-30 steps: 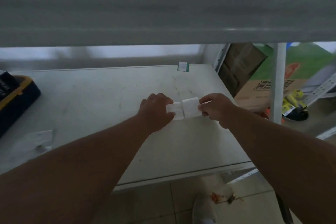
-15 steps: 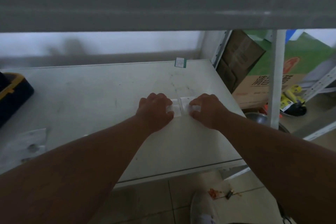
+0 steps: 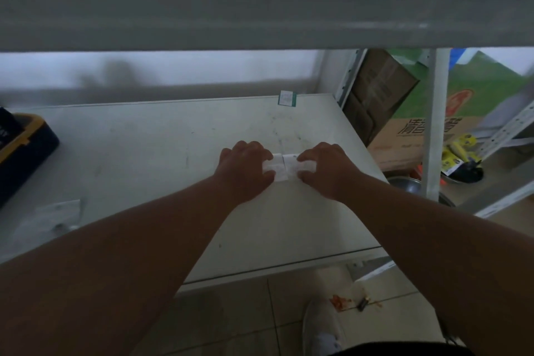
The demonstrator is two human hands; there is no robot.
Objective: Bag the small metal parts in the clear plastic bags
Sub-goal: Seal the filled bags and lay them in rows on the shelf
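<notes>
Since a second ago the right hand (image 3: 326, 169) has slid left along the clear plastic bag (image 3: 284, 166), meeting the left hand (image 3: 245, 167). Both now pinch it against the desk (image 3: 144, 153), probably sealing it; parts unseen.

Both bare forearms reach forward and come close together. The left hand (image 3: 245, 167) and the right hand (image 3: 326, 167) lie knuckles up, side by side, a small gap between them. The fingers (image 3: 267, 172) of both hands are curled down, each pinching something small and white under them.
</notes>
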